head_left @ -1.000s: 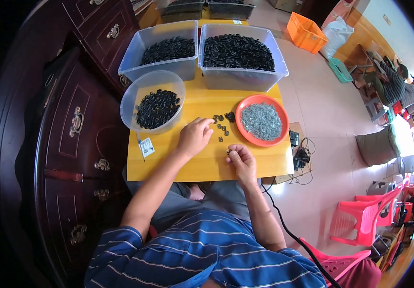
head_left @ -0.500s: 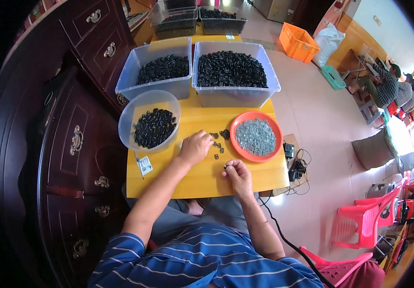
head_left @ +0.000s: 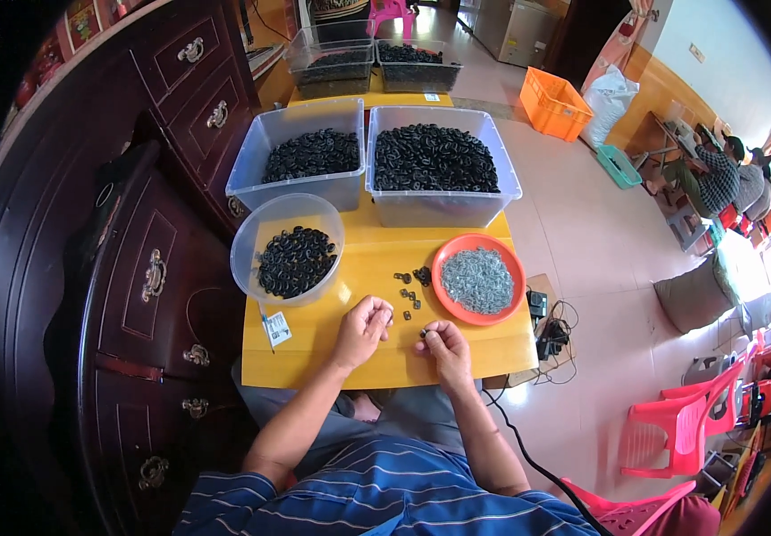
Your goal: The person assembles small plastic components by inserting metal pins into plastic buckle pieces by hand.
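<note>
Over the near half of the yellow table my right hand [head_left: 449, 349] pinches a small black plastic piece [head_left: 423, 333] between thumb and forefinger. Close to its left, my left hand [head_left: 363, 332] has its fingers curled together; whatever sits in them is too small to make out. Several loose black pieces [head_left: 406, 293] lie just beyond both hands. On the right, an orange-red plate [head_left: 440, 298] is heaped with small shiny metal parts [head_left: 477, 280]. A round clear tub [head_left: 251, 288] with black ring-like pieces [head_left: 296, 261] stands on the left.
Two big clear bins [head_left: 443, 210] of black pieces fill the table's far side, with more bins [head_left: 418, 77] behind. Dark drawers [head_left: 148, 277] border the left. A black cable [head_left: 528, 435] runs past the right. Pink chairs [head_left: 671, 429] and seated people [head_left: 720, 179] are farther right.
My left hand has drawn back from the loose black pieces toward my right hand, its fingers now curled. My right hand keeps its pinch. The view has tilted slightly.
</note>
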{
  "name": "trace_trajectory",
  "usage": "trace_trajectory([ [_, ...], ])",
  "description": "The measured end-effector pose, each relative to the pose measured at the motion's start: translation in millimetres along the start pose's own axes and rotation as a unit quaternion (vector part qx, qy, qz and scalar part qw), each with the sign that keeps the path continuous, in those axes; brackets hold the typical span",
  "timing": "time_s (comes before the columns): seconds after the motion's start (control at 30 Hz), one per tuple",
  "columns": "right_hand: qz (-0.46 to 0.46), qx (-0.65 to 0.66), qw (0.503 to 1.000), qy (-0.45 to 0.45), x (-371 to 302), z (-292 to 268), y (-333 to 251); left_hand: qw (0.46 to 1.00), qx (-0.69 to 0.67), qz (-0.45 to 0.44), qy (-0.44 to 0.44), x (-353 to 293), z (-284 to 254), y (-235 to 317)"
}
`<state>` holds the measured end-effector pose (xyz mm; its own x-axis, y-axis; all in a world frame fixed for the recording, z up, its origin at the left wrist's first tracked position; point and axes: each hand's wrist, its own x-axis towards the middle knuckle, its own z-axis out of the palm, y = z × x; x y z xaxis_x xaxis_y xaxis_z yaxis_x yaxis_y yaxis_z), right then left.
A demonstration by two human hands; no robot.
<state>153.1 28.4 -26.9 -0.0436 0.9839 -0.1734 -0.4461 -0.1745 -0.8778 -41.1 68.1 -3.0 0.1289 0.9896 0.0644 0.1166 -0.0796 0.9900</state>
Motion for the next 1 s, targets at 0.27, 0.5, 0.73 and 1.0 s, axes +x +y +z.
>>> trace_trajectory([
  [0.27, -0.012, 0.007, 1.000, 0.010, -3, 5, -4, 0.975, -0.201, -0.091, -0.028, -19, 10, 5],
  [0.5, -0.029, 0.060, 0.996, 0.062, 2, 17, -5, 0.985, -0.155, -0.058, -0.048, -39, 47, 4],
  [0.73, 0.002, 0.213, 0.972, 0.103, 4, 33, -8, 0.992, 0.039, 0.118, 0.009, -62, 74, 15],
  [1.0, 0.041, 0.188, 0.979, 0.070, 2, 32, -14, 0.995, 0.003, 0.029, -0.094, -62, 52, 25],
])
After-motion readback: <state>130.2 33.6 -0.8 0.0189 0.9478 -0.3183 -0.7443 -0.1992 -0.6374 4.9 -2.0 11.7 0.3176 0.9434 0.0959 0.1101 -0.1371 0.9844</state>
